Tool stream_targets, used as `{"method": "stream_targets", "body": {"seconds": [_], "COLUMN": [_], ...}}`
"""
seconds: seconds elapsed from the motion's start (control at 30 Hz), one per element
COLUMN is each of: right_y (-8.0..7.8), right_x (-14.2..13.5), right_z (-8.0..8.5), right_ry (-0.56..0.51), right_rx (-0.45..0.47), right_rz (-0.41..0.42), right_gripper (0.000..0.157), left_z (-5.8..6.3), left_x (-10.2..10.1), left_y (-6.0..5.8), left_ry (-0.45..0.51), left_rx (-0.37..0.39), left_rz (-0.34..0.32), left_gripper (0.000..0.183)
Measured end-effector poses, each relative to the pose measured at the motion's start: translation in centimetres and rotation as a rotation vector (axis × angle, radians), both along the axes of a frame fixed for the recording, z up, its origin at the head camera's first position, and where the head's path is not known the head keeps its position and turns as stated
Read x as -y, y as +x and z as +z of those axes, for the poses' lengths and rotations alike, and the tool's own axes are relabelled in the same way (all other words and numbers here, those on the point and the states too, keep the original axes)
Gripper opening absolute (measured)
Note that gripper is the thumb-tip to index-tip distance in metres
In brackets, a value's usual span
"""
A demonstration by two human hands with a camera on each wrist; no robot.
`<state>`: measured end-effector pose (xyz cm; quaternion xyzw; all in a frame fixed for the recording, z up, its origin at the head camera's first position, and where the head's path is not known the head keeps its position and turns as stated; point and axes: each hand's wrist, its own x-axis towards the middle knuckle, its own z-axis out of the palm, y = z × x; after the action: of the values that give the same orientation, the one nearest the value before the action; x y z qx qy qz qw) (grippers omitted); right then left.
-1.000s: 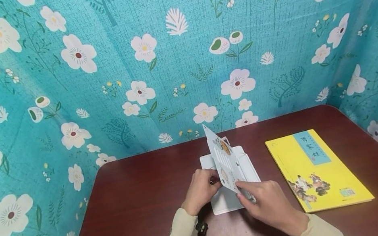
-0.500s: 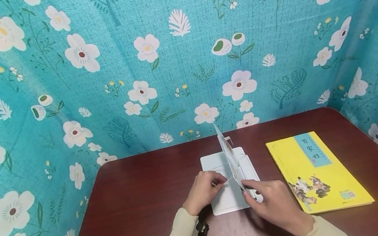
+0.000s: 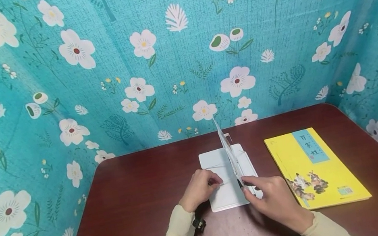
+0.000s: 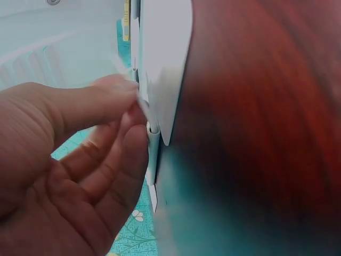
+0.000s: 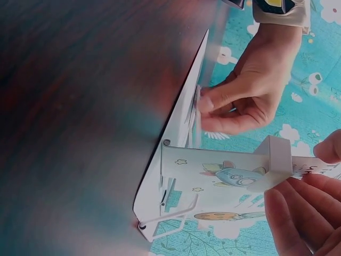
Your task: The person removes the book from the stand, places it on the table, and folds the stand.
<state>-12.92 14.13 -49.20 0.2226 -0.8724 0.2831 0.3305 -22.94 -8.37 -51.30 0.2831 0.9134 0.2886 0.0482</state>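
A white folding book stand stands partly unfolded on the table; its flat base plate point(image 3: 225, 200) lies on the wood. Its cartoon-printed panel point(image 5: 234, 181) rises steeply from the base and shows nearly edge-on in the head view. My right hand point(image 3: 278, 200) grips the near edge of that panel, by a white ledge point(image 5: 278, 160). On the left side, my left hand point(image 3: 199, 189) pinches a thin white support bar point(image 4: 145, 109) between thumb and fingers, just above the base. A thin wire arm point(image 5: 184, 216) sticks out from the stand's other end.
A yellow book point(image 3: 318, 172) lies flat on the dark red table point(image 3: 143, 206), to the right of the stand. Flowered teal cloth point(image 3: 165, 56) hangs behind the table and at both sides.
The panel has swung to the right, from showing its printed face to nearly edge-on. My left hand has drawn the support bar out from behind the panel, and more of the base plate shows.
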Motion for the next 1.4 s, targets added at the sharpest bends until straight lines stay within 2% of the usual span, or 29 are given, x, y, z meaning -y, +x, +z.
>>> {"method": "stream_targets", "body": {"seconds": [0.3, 0.63, 0.83, 0.93, 1.03, 1.23, 1.4], "right_y": [-0.1, 0.0, 0.1, 0.2, 0.3, 0.5, 0.3], "right_x": [-0.1, 0.0, 0.2, 0.5, 0.7, 1.1, 1.1], "right_z": [0.0, 0.0, -0.1, -0.2, -0.3, -0.2, -0.1], "right_ry": [0.009, -0.001, 0.000, 0.001, 0.008, 0.014, 0.041], "right_rx": [0.000, 0.004, -0.019, -0.025, -0.027, -0.025, -0.032], "right_rz": [-0.012, -0.010, 0.005, 0.020, 0.024, 0.023, 0.004], "right_gripper": [0.028, 0.028, 0.029, 0.029, 0.029, 0.029, 0.028], "left_z": [0.1, 0.3, 0.5, 0.6, 1.1, 2.7, 3.9], "left_x": [0.2, 0.2, 0.3, 0.5, 0.7, 0.7, 0.7], "left_y": [0.1, -0.2, 0.0, 0.2, 0.3, 0.9, 0.6], "left_ry": [-0.005, -0.006, 0.025, 0.092, 0.216, 0.477, 0.645], "left_rx": [0.057, 0.044, 0.066, 0.086, 0.125, 0.253, 0.335], "left_rz": [-0.001, -0.028, -0.031, -0.028, -0.018, 0.025, 0.071], "left_gripper": [0.016, 0.012, 0.009, 0.014, 0.020, 0.025, 0.028]}}
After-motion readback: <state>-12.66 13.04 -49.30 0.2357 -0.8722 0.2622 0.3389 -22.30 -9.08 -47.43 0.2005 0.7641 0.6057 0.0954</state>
